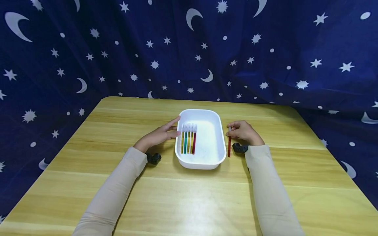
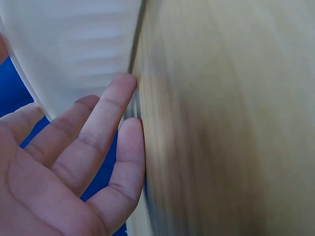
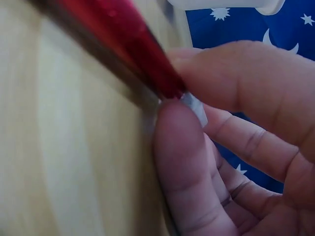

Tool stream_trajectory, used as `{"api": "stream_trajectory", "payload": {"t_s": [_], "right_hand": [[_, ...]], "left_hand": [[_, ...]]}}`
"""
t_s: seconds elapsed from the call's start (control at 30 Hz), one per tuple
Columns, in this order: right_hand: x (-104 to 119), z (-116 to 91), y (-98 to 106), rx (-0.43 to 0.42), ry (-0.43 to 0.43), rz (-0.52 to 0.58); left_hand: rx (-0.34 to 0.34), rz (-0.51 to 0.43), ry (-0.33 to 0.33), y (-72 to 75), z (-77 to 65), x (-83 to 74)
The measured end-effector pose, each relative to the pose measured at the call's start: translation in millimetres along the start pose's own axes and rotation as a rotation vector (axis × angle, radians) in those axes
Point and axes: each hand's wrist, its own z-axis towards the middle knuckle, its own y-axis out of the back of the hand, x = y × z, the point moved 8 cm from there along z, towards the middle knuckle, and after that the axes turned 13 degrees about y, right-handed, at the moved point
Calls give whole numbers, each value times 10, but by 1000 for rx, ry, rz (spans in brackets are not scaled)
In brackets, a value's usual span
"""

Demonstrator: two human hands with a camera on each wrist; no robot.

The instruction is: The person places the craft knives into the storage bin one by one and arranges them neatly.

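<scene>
A white rectangular tray (image 1: 209,144) stands on the table, with a row of several capped craft knives (image 1: 189,141) along its left side. Their slim metallic handles are gold, green and red, and the clear caps point to the far end. My left hand (image 1: 160,134) rests against the tray's left wall with its fingers extended, and a fingertip meets the white wall in the left wrist view. To the right of the tray, my right hand (image 1: 243,131) pinches a red craft knife (image 1: 229,147) near its capped end between thumb and fingers. Its red handle points toward me, low over the tabletop.
The wooden table (image 1: 189,203) extends around the tray on all sides. A dark blue curtain (image 1: 189,49) with white moons and stars hangs behind it. Black wrist devices (image 1: 240,148) sit under both wrists, close to the tabletop.
</scene>
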Motion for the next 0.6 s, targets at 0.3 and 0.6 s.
{"api": "stream_trajectory", "payload": {"t_s": [0.3, 0.6], "right_hand": [[37, -24, -29, 13, -10, 109], [-11, 16, 42, -35, -3, 133]], "left_hand": [[14, -9, -4, -3, 4, 5], [8, -9, 4, 4, -3, 6]]}}
